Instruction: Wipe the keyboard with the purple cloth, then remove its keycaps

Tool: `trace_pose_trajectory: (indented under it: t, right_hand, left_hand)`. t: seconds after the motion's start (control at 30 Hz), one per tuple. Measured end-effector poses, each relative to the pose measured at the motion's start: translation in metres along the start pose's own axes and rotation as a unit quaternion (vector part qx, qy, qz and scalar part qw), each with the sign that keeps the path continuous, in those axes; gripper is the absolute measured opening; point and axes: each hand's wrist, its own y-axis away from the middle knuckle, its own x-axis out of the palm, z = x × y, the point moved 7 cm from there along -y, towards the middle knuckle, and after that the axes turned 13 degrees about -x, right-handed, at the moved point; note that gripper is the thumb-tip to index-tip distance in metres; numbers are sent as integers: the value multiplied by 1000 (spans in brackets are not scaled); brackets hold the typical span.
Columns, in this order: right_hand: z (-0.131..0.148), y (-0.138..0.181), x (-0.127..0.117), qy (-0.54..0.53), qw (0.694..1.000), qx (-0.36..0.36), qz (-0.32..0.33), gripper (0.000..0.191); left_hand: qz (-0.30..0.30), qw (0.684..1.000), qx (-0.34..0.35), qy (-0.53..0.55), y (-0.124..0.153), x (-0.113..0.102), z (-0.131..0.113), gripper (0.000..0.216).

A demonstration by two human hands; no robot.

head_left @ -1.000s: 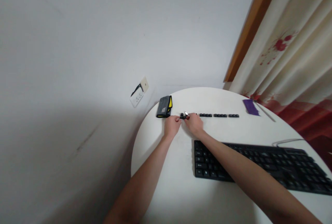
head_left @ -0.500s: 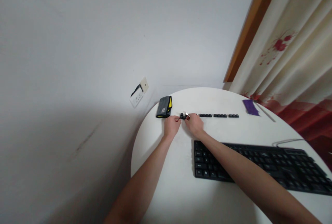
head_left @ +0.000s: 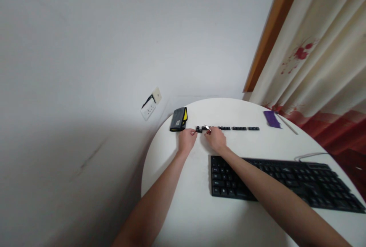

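Observation:
A row of small black keycaps (head_left: 239, 128) runs across the white round table (head_left: 183, 201). At its left end a few keycaps (head_left: 198, 128) sit slightly out of line. My left hand (head_left: 187, 139) is closed, its thumb and forefinger pinched at the edge of a keycap there. Just to the right, my right hand (head_left: 216, 139) is closed around a small shiny silver tool (head_left: 207, 127), whose tip points up and left over the row. The tool's lower part is hidden by my fingers, so its exact kind cannot be made out.
A black keyboard (head_left: 274, 176) lies under my right forearm, its cable behind it. A grey pouch with yellow lining (head_left: 178, 119) sits beyond my left hand. Purple cloth (head_left: 272, 119) and a thin stick (head_left: 287, 123) lie at the right. Wall and curtain (head_left: 314, 48) border the table.
My right hand and the silver tool have drawn slightly right, away from my left hand, uncovering more keycaps between them. My left hand stays at the row's left end. The view has shifted a little.

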Motion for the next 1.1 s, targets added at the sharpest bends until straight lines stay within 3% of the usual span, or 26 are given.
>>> trace_pose_trajectory:
  t: [0.17,0.5,0.67,1.1]
  right_hand:
    - [-2,18,-29,-16,999,-17,-24,14]
    - [-20,55,-99,-113,980,-90,-140,18]
    - [-32,78,-126,-162,966,-90,-178,23]
    - [-73,121,-142,-196,963,-20,-186,25]
  left_hand:
    - [-5,1000,5,-1,0,-1,-1,12]
    - [-8,1000,-1,-9,-1,-3,-1,14]
    - [-11,1000,-6,-25,-1,-4,-2,14]
    - [-26,999,-6,-41,-3,-3,-2,21]
